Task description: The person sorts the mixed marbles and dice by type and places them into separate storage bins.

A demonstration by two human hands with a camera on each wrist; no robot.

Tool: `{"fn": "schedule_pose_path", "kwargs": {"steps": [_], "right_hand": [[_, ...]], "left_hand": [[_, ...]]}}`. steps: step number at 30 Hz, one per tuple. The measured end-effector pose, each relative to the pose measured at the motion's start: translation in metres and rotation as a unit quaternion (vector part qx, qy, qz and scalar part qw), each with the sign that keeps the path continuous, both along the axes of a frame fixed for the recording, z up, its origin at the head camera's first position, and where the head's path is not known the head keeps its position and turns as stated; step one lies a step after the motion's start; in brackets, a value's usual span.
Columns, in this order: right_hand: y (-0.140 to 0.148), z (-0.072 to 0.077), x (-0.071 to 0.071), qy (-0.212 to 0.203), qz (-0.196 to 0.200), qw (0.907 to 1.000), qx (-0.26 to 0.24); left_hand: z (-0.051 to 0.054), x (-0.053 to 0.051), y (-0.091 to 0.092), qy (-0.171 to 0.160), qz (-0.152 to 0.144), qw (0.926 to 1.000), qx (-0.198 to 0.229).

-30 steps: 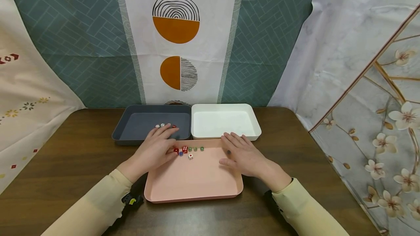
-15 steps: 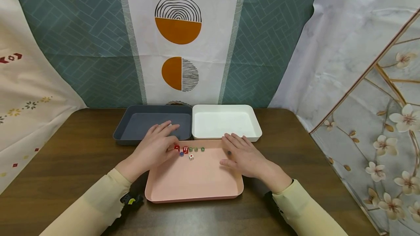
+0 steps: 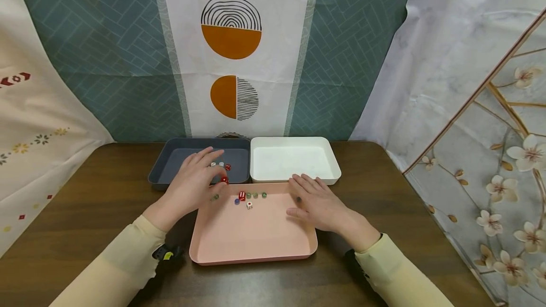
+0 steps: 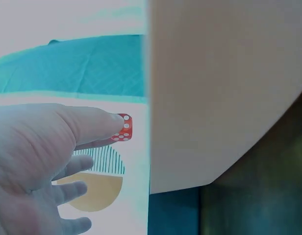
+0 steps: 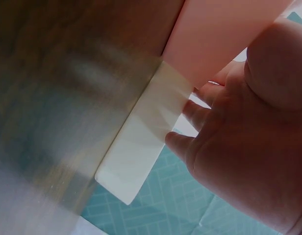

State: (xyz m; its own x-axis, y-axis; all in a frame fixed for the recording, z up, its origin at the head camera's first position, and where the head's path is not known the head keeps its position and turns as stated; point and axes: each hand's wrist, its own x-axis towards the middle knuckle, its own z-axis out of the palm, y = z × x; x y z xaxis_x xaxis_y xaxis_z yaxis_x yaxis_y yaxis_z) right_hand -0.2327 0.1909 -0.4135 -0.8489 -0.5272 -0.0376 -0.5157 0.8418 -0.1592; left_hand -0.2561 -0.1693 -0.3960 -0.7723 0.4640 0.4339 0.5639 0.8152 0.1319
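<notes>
- Carrying your work is the brown wood-grain bench (image 3: 77,212), with three shallow trays close together on it.
- Nearest you is the pink rectangular tray (image 3: 256,236); judging by the pieces lying in it, much is left to handle here.
- Behind it to your left is the dark blue-grey rectangular tray (image 3: 175,150), which seems to hold your finished part, though your hand may hide more.
- Beside that, the white rectangular tray (image 3: 294,155) shows no die or bead in the head view, so I judge nothing done there.
- Your right hand (image 3: 316,204) lies over the pink tray's far right corner, fingers straight and pinching nothing that shows; whether they touch a tray, you cannot tell from here.
- Your left hand (image 3: 192,187) has thumb and forefinger clamped on a red cube die with white pips (image 4: 125,128), other fingers apart. You have it raised near the rim between the pink and dark trays; its release is not yet done.
- Already in your dark tray: two white cube dice (image 3: 221,164) and another red cube die (image 3: 228,167).
- Left in your pink tray: a third red cube die (image 3: 242,196) and a white cube die with a red pip (image 3: 249,205).
- Smallest, also left there: a round blue bead (image 3: 237,201) and several round green beads (image 3: 255,195).
</notes>
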Motion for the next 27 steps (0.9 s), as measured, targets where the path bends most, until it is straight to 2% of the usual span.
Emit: {"fn": "schedule_pose_path", "kwargs": {"steps": [4, 15, 19, 27], "right_hand": [[0.001, 0.0, 0.001, -0.003, 0.001, 1.0, -0.003], [0.001, 0.0, 0.0, 0.001, 0.005, 1.0, -0.006], [0.001, 0.0, -0.001, 0.001, 0.005, 1.0, -0.005], [0.0, 0.0, 0.0, -0.002, 0.001, 1.0, -0.003]], "left_hand": [[0.005, -0.006, -0.003, 0.0, 0.009, 0.9999, 0.005], [0.016, -0.032, -0.014, -0.023, 0.03, 0.9989, -0.028], [0.014, -0.041, -0.016, -0.047, 0.04, 0.9973, -0.041], [0.003, -0.057, -0.018, -0.089, 0.046, 0.9937, -0.05]]}}
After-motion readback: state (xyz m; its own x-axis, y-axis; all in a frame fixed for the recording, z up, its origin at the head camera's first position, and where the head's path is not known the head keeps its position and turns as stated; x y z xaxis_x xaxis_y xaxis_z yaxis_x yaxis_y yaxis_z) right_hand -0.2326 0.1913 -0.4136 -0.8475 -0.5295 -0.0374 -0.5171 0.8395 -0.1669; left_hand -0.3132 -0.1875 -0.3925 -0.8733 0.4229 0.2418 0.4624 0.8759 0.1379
